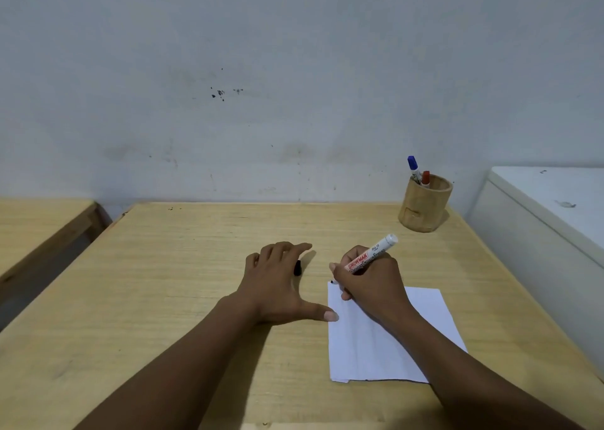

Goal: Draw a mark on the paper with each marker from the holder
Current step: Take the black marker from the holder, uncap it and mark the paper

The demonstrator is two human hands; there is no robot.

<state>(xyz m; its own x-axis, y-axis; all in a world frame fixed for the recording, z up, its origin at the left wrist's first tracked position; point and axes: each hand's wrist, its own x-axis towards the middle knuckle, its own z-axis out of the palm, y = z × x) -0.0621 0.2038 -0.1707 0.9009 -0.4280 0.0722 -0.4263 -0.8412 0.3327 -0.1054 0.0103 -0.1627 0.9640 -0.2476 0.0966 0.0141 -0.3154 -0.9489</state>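
Paper lies white on the wooden table at lower right of the frame. Right hand is clamped around a white marker, its dark tip down at the sheet's upper left corner. Left hand rests flat in the centre, fingers spread — the thumb touches the paper's left edge, and a black cap peeks out beside the fingers. Further up and right stands the holder, near the wall, with a blue marker and a red marker upright inside.
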